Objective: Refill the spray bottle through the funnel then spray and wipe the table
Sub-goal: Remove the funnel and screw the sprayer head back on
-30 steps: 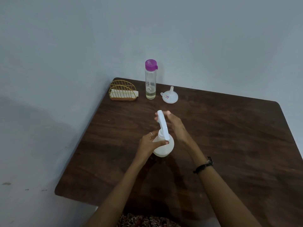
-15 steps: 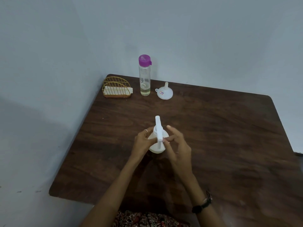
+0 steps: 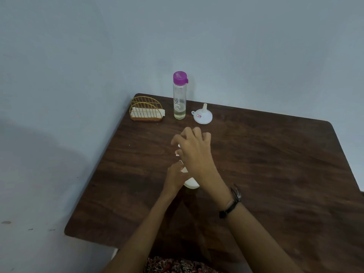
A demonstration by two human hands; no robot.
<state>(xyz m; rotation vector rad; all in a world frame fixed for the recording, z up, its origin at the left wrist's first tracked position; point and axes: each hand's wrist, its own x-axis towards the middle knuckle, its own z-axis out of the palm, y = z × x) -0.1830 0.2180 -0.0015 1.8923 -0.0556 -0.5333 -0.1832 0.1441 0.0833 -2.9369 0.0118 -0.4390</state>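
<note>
Two hands were on the white spray bottle mid-table: the left hand gripped its body, and the right hand covered the top, fingers curled, though its grip was hidden. The funnel sat by the purple-capped bottle and napkin holder.

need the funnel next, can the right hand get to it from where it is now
Probably yes: the right hand is over the spray bottle, and only bare table lies between it and the white funnel.
</note>
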